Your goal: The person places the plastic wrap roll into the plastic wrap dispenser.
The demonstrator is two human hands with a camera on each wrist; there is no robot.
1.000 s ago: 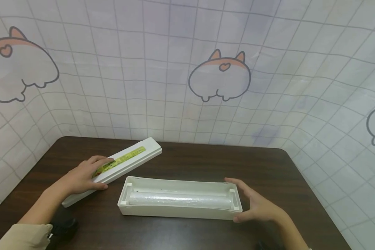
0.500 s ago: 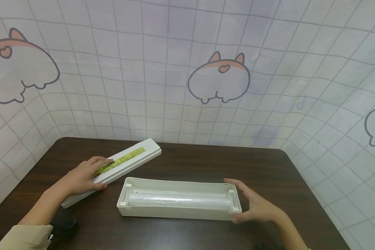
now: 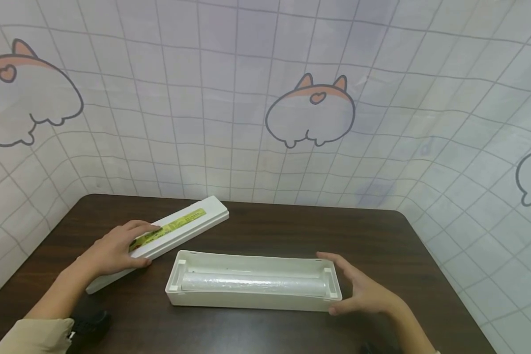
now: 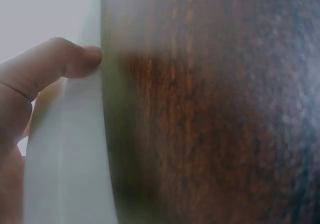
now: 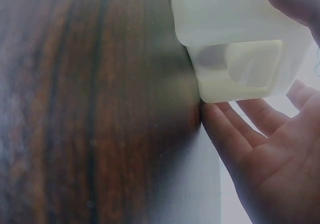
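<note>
In the head view a white open-topped cling film box (image 3: 254, 301) stands on the table, with a clear roll of cling film (image 3: 252, 283) lying inside. Its white lid (image 3: 190, 226), bearing a yellow-green label, lies slanted to the left. My left hand (image 3: 112, 250) grips the lid near its lower end, thumb on the near side and fingers over the top; the left wrist view shows that thumb (image 4: 65, 59) against the lid's side wall. My right hand (image 3: 367, 290) holds the box's right end, thumb at the near corner, a finger at the far one. Its palm (image 5: 285, 169) faces the box end.
The dark wooden table (image 3: 292, 329) has rounded back corners. Behind and beside it hangs a white gridded curtain (image 3: 230, 123) with cartoon animals. A black object (image 3: 90, 322) sits by the left wrist.
</note>
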